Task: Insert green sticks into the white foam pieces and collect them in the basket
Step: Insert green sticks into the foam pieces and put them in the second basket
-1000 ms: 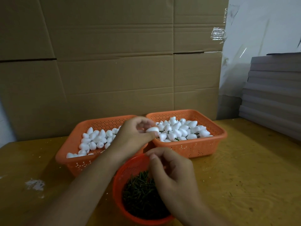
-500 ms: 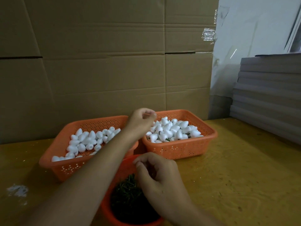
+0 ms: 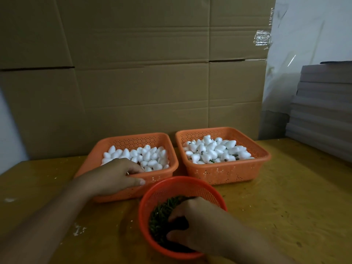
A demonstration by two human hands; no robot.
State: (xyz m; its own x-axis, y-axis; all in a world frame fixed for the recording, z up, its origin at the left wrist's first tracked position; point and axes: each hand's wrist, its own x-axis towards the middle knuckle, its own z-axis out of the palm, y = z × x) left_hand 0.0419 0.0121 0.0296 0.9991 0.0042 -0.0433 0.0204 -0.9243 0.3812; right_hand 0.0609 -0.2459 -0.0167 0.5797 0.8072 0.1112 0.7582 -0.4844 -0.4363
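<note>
The left hand curls over the near rim of the left basket, fingers down among plain white foam pieces; whether it grips one, I cannot tell. Right of that basket, the second basket holds foam pieces with sticks. In front, the right hand reaches, fingers curled, into the green sticks in the round bowl.

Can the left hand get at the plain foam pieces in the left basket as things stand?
Probably yes. The left hand is already over the near rim of the left basket, fingers dipping among the foam pieces; the basket is open-topped and nothing covers them.

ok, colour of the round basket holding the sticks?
Orange-red round basket, a perforated mesh, a bit redder than the two orange rectangular baskets. Head view shows it.
</note>
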